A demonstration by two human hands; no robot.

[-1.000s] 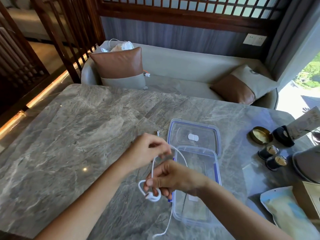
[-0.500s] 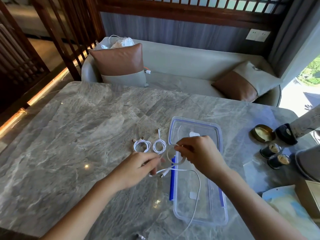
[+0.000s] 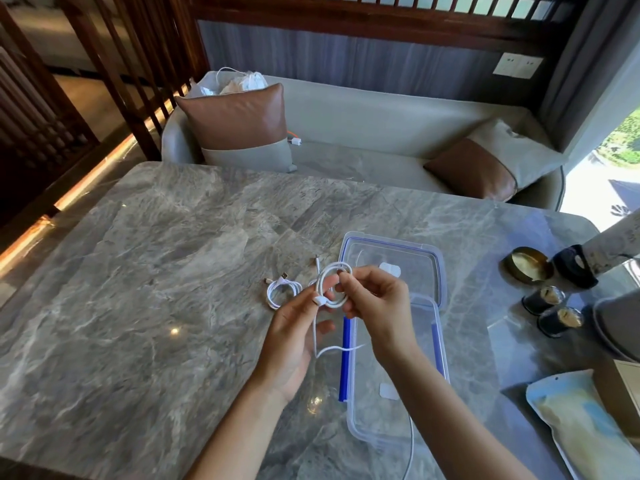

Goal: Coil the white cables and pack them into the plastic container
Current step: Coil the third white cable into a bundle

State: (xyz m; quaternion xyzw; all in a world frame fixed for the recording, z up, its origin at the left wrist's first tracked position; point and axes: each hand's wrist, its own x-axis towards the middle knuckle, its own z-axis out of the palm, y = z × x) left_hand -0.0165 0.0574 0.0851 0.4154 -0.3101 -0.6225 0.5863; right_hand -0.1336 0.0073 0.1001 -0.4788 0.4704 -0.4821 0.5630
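The left hand [image 3: 294,327] and the right hand [image 3: 377,306] meet above the worktop [image 3: 156,271], and we see both on one white cable [image 3: 332,267]. The left pinches the cable's plug end between thumb and forefinger, with its other fingers loosely bent. The right hand's fingers curl round the right side of a small loop wound in the cable.

From the loop a tail hangs down between the hands and bends right across the blue clip [image 3: 345,358]. We pick up a further length running off the near edge beside the right forearm.

Just left of the hands a coil [image 3: 282,291] lies flat on the worktop. Something white behind the left fingertips is mostly hidden; we make out only a plug pointing to the far side.

The clear container [image 3: 356,427] lies under the right forearm, its far end against the lid [image 3: 415,258].

Farther right we see a brass dish [image 3: 528,265] and two dark jars [image 3: 543,299], with a pouch [image 3: 581,427] at the near right. Beyond the worktop is a sofa [image 3: 363,116] with two cushions.
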